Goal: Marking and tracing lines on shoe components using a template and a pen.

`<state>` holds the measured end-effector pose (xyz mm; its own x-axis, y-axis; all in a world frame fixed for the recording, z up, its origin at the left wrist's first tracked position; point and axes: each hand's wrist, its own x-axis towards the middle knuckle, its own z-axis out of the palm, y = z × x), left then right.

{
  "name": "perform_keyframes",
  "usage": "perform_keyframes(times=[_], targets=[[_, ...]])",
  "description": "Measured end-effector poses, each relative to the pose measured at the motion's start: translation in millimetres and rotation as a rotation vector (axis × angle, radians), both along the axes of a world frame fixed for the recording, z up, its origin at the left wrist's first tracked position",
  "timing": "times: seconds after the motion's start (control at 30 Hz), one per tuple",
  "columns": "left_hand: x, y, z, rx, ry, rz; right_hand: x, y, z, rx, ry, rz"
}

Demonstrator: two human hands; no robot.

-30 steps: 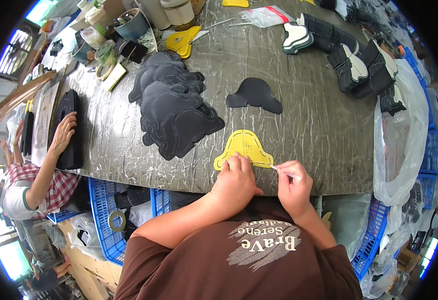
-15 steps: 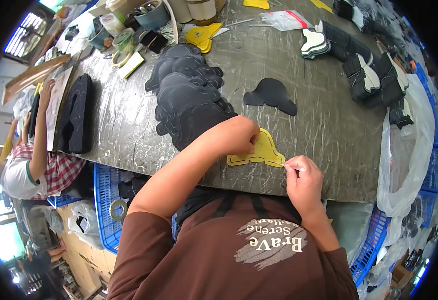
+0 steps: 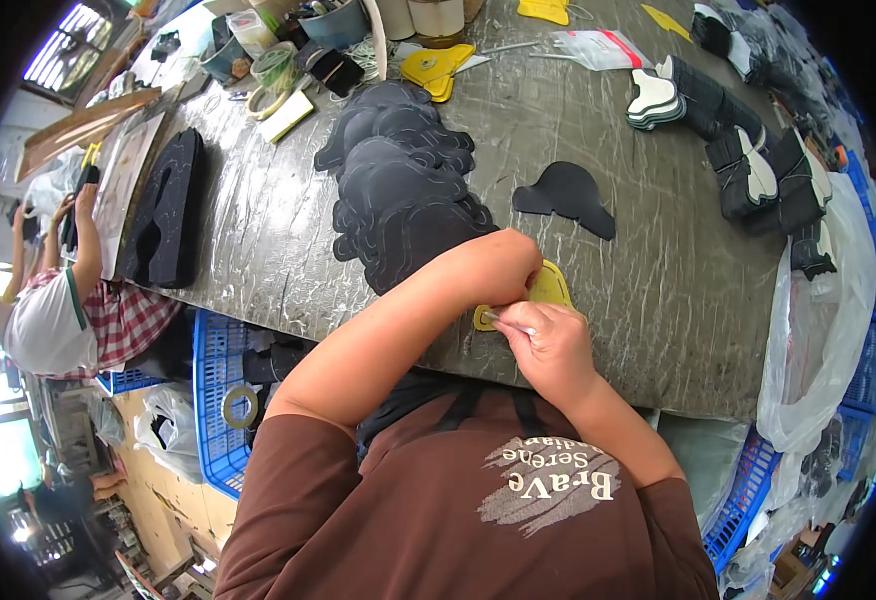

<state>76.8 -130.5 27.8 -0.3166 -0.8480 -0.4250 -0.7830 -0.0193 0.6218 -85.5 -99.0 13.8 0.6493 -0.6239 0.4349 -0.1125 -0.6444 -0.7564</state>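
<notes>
Near the front edge of the table, a yellow template (image 3: 555,283) with slots along its border lies flat, partly covered by both hands. My left hand (image 3: 511,266) bends over it from the left, fingers curled down and holding it in place; their tips are hidden. In my right hand (image 3: 556,348) a thin, whitish pen-like stick (image 3: 506,321) is pinched, its point at the template's lower left corner. Just beyond lies a single black rounded cut piece (image 3: 568,199). To the left, many similar black pieces (image 3: 408,190) with pale outlines overlap in a row.
Bundled black and white pieces (image 3: 748,175) and a plastic bag (image 3: 808,350) sit on the right. Tubs (image 3: 338,25), tape and another yellow template (image 3: 436,68) stand far left. A co-worker (image 3: 68,320) works at the left; a blue crate (image 3: 220,400) is below the edge.
My right hand has moved left across the template with the stick, from its right corner to its left corner. The left hand stays on the template. The whole view has shifted slightly.
</notes>
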Motion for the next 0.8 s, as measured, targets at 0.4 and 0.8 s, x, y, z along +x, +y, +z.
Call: perform_keyframes(times=[0.4, 0.8], targets=[[1, -1, -4, 0.015, 0.009, -0.022, -14, -1, 2, 0.059, 0.099, -0.047], [-1, 0, 4, 0.032, 0.027, 0.008, -38, -8, -5, 0.212, 0.04, -0.221]])
